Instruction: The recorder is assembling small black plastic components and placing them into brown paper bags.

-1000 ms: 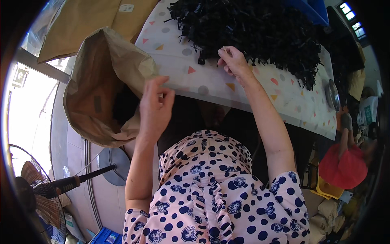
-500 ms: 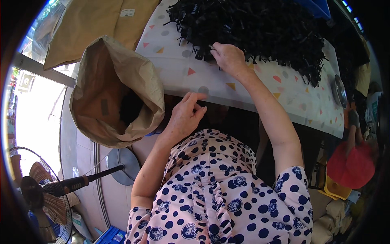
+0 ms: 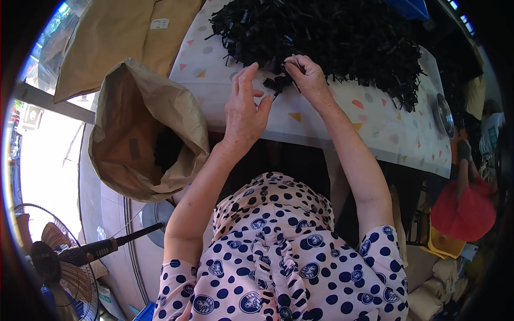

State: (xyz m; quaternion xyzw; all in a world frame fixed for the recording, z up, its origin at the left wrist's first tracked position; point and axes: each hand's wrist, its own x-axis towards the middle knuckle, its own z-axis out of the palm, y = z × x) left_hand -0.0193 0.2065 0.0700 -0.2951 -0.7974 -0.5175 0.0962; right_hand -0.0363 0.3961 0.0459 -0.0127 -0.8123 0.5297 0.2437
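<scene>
A big heap of small black strip-like pieces covers the far part of a table with a white patterned cover. At the heap's near edge, my right hand is closed in a pinch; a thin pale tip shows at its fingers, too small to name. Just left of it, my left hand hovers over the table edge with thumb and fingers apart, holding nothing. Between the two hands lies a small loose clump of black pieces. An open brown paper sack stands to the left, with black material inside.
Flat brown paper sacks lie at the far left. A fan stands at lower left. A metal bowl sits by the table's right edge, and a blue bin at the back. Another person in red is at the right.
My left hand has moved up and right from the table's edge toward the heap. My right hand has shifted slightly right, and a small clump now lies apart from the heap.
</scene>
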